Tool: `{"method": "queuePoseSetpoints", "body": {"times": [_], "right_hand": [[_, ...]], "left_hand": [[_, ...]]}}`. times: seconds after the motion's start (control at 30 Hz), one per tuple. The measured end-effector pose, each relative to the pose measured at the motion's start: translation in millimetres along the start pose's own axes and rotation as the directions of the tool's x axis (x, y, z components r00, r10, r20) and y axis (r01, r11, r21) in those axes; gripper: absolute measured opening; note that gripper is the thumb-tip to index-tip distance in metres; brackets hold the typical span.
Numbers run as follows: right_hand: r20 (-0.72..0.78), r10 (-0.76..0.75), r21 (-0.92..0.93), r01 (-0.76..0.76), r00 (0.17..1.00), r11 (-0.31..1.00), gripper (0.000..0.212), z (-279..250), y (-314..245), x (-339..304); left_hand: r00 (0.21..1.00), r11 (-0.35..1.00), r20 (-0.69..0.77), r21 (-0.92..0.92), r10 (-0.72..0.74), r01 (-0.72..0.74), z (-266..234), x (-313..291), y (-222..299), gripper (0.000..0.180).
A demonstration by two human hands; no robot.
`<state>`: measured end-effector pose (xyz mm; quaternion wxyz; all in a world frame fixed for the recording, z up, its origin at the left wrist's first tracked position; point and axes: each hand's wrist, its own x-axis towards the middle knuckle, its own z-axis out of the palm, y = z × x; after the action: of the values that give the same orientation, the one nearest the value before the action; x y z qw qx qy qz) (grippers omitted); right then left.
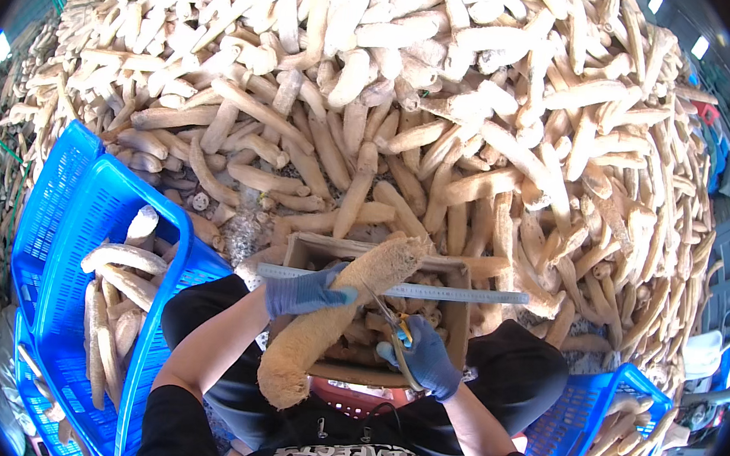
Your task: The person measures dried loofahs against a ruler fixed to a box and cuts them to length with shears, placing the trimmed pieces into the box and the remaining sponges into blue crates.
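My left hand (pixel 303 295), in a blue glove, is closed around a large dried loofah (pixel 312 341). The loofah is tan and curved, slanting over the left part of a cardboard box (pixel 458 345) between my knees. My right hand (pixel 430 361), gloved too, grips a pair of scissors (pixel 387 312) with yellowish handles. The scissor blades point up and left toward the loofah's side; whether they touch it I cannot tell. A long pale ruler (pixel 463 295) lies across the box, passing beneath the loofah. Inside the box are several brownish pieces, partly hidden by my hands.
A huge heap of dried loofahs (pixel 360 184) rises in front of me and spreads to both sides. Blue plastic crates (pixel 160 332) with loofahs stand at my left. Another blue crate (pixel 570 420) holding loofahs is at my right. Something red (pixel 359 394) sits under the box.
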<state>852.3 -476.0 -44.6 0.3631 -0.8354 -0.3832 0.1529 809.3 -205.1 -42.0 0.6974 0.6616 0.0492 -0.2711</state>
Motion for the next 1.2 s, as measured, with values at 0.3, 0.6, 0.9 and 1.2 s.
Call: {"method": "queuePoseSetpoints", "body": {"times": [0.3,0.6,0.9,1.2], "right_hand": [[-0.095,0.087,-0.087,-0.096,0.992,0.992,0.04,8.7,3.0,12.3],[0.081,-0.012,-0.07,0.018,0.997,0.997,0.063,4.3,29.0,10.9],[-0.032,0.108,0.187,-0.1,0.994,0.977,0.051,14.8,4.5,24.0],[-0.129,0.238,0.056,-0.232,0.963,0.971,0.049,13.4,-10.0,21.9]], "left_hand": [[0.998,0.991,0.037,-0.117,-0.059,0.063,-9.9,13.0,6.6,0.077],[0.957,0.961,-0.237,0.254,0.169,-0.107,-20.2,17.6,4.1,0.08],[0.86,0.746,-0.463,0.645,0.213,0.163,5.3,14.0,27.4,0.083],[0.897,0.796,-0.435,0.57,0.082,0.204,14.6,14.4,40.6,0.086]]}}
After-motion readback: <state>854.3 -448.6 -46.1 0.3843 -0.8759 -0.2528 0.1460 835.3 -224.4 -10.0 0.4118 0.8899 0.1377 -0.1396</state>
